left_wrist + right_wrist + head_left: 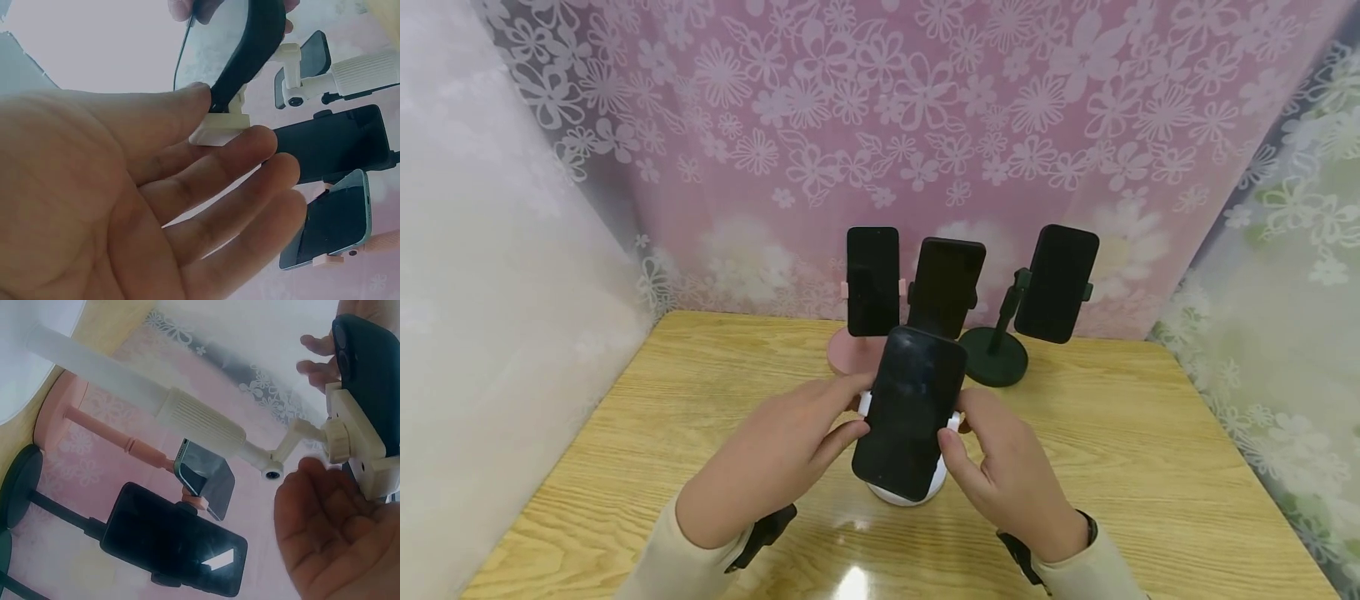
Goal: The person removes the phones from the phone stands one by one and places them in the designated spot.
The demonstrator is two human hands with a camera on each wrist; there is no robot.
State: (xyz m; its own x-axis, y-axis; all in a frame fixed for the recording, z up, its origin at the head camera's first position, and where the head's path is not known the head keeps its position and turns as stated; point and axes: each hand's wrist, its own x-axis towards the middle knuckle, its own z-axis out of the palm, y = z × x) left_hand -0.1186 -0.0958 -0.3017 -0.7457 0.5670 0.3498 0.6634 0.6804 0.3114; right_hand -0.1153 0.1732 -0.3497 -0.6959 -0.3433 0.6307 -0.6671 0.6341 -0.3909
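A dark smartphone sits tilted in the white clamp of a white phone stand. My left hand holds its left side, the thumb on the edge beside the clamp and the forefinger behind. In the left wrist view, the other fingers reach out loosely past the clamp. On the opposite side my right hand grips the phone's edge by the clamp, thumb in front and fingers bent behind. The white round base stands on the table, mostly hidden under the phone.
Behind stand a phone on a pink stand, a phone in a dark clamp, and a phone on a dark green stand. A flowered curtain hangs at the wooden table's far edge.
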